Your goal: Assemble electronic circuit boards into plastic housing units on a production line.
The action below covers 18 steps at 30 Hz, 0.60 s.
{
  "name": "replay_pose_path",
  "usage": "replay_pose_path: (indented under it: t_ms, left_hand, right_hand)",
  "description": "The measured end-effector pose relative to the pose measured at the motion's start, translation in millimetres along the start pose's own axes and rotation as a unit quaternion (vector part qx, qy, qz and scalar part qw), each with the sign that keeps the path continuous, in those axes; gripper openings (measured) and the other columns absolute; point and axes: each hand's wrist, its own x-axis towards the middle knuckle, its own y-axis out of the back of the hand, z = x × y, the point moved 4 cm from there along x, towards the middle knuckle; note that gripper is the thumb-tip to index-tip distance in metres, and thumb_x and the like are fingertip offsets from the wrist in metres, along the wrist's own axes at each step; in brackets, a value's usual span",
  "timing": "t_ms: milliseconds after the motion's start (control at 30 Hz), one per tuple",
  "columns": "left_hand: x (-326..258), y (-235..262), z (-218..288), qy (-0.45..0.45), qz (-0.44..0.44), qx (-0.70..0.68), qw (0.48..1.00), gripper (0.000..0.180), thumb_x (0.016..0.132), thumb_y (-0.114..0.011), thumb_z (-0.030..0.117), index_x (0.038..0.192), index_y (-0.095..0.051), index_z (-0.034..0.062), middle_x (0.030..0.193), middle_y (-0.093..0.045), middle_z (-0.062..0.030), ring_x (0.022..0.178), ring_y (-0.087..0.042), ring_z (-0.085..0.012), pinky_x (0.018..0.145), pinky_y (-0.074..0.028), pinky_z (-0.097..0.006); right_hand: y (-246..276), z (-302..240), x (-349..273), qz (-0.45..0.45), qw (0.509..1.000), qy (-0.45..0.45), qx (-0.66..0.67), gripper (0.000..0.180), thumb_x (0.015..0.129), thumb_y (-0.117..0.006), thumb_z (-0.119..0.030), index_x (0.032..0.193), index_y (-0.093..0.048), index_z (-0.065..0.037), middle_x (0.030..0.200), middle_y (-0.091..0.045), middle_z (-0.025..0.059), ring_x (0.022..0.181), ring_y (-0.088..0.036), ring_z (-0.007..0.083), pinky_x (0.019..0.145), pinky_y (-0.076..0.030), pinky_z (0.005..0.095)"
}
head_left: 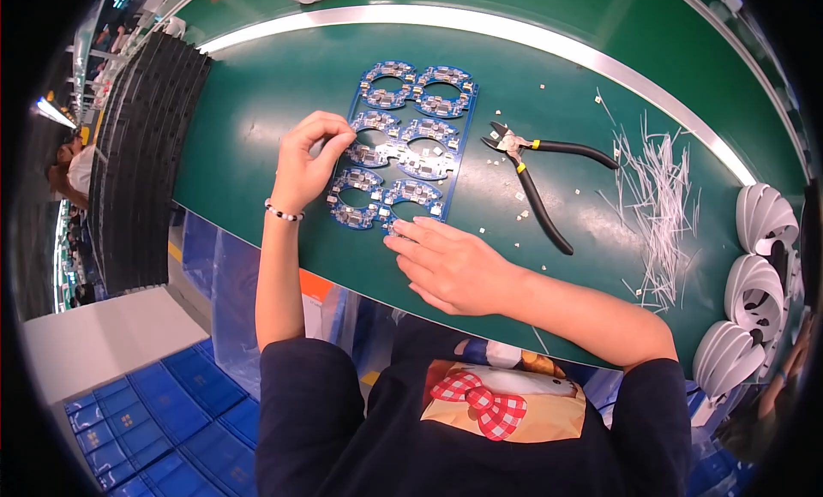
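A blue panel of ring-shaped circuit boards [400, 150] lies flat on the green worktable [257, 111], joined in two columns. At the panel's left edge my left hand [312, 154] is closed in a pinch, thumb against forefinger; what sits between the tips is too small to make out. My right hand [447, 264] lies with its fingers stretched out, fingertips at the panel's near right corner, covering a bit of it. Right of the panel rest diagonal cutters [525, 158] with black handles, jaws apart. Tiny pale bits are scattered around them.
A loose heap of thin white strips [658, 206] spreads at the right. Stacked white curved parts [744, 300] stand along the table's right end. Black trays [141, 163] are piled at the left, above blue bins [163, 411] lower down.
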Motion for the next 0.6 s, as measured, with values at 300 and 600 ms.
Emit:
replay_pose_path:
  t_ms: [300, 600]
  left_hand:
    - [-9, -5, 48, -0.097, -0.028, 0.112, 0.989, 0.018, 0.072, -0.065, -0.003, 0.089, -0.068, 0.0029, 0.094, -0.067, -0.0074, 0.091, -0.061, -0.0243, 0.080, -0.047, -0.031]
    - [-30, -4, 29, -0.051, -0.103, 0.139, 0.984, 0.015, 0.066, -0.069, -0.006, 0.079, -0.066, 0.0013, 0.092, -0.064, -0.0072, 0.087, -0.061, -0.0208, 0.077, -0.048, -0.030]
  right_hand:
    - [2, 2, 0, -0.004, 1.000, -0.002, -0.005, 0.029, 0.071, -0.066, -0.016, 0.094, -0.061, 0.002, 0.119, -0.054, 0.0160, 0.119, -0.047, 0.0303, 0.101, -0.038, 0.0432]
    - [1, 2, 0, 0.000, 1.000, -0.005, -0.003, 0.030, 0.071, -0.067, -0.017, 0.094, -0.061, 0.001, 0.120, -0.053, 0.0157, 0.119, -0.047, 0.0301, 0.101, -0.038, 0.0433]
